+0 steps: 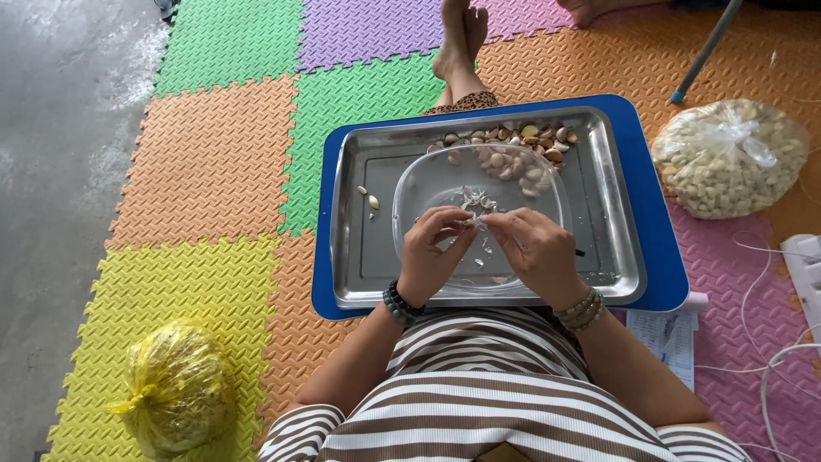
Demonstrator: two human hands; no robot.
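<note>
My left hand [432,252] and my right hand [534,251] meet over a clear plastic bowl [410,201], fingertips pinched together on a small garlic clove [476,222]. Bits of papery skin [476,201] lie in the bowl. The bowl rests on a steel tray [368,257], which sits on a blue tray [663,257]. A heap of garlic cloves [513,145] lies at the tray's far side, partly under the bowl's rim. Two loose cloves [373,202] lie on the tray's left part. Both wrists wear bead bracelets.
A clear bag of peeled cloves [727,158] sits at the right on coloured foam mats [214,154]. A tied yellow bag [175,389] lies near left. White cables [770,359] and papers [667,334] lie at the right. Bare feet [457,43] stretch ahead; grey floor at left.
</note>
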